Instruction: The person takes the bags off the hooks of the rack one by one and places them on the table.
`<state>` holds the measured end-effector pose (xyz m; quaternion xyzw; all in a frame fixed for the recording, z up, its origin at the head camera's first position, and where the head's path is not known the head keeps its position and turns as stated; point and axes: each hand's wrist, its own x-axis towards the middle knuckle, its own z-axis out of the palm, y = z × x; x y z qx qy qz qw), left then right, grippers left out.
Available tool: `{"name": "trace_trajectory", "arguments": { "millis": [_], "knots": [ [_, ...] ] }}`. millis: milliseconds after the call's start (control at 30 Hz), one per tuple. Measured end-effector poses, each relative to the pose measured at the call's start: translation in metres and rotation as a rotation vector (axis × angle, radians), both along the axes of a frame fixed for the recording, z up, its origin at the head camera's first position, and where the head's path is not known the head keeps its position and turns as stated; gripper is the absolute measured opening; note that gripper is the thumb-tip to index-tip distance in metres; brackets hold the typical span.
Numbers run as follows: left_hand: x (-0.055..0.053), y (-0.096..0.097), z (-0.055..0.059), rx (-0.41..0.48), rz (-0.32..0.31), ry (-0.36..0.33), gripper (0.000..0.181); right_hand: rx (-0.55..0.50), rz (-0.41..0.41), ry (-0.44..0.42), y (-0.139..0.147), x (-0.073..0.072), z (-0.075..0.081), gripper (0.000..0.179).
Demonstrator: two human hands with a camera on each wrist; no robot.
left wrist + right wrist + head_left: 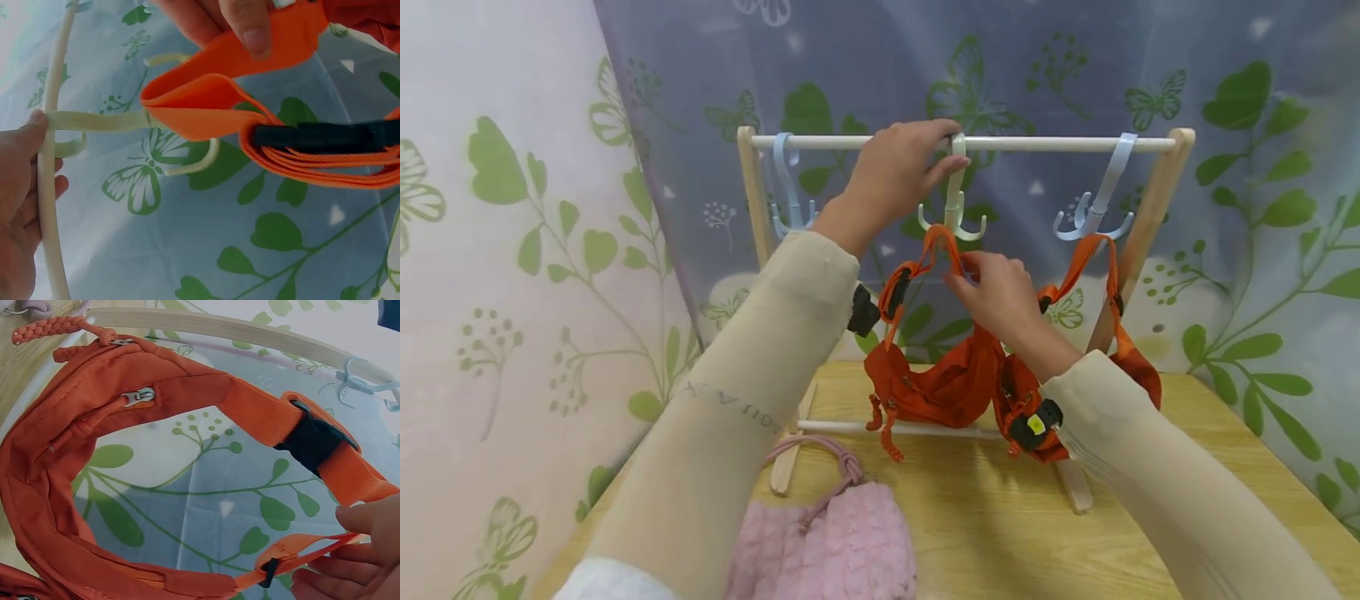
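Observation:
At the middle of the white rail (1037,144), my left hand (906,167) grips the rail beside the top of a pale green hook (956,187). The thumb lies where the hook bends over the rail, with the fingers behind it in the left wrist view. An orange sling bag (951,387) hangs below this hook, its strap (206,94) looped at the prongs. My right hand (1000,296) pinches that strap just under the prongs, thumb on one side and fingers on the other. A black buckle (315,440) and silver zip pulls show on the bag.
A second orange bag (1138,375) hangs from the blue hook (1101,187) at the right. Another blue hook (788,179) is at the left. The wooden-legged rack (1157,208) stands on a wooden table (985,533). A pink quilted bag (842,542) lies in front.

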<state>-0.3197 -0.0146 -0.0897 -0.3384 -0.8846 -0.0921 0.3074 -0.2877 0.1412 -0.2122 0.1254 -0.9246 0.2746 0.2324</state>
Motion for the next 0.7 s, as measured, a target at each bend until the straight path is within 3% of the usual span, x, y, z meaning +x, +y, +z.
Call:
{"name": "trace_trajectory", "arguments": {
  "millis": [333, 700],
  "knots": [
    [-0.001, 0.008, -0.011, 0.056, 0.000, 0.032, 0.047, -0.032, 0.006, 0.043, 0.004, 0.002, -0.015, 0.028],
    [-0.006, 0.002, -0.011, 0.079, -0.010, 0.090, 0.045, -0.056, 0.010, 0.063, 0.003, -0.001, -0.017, 0.029]
  ]
}}
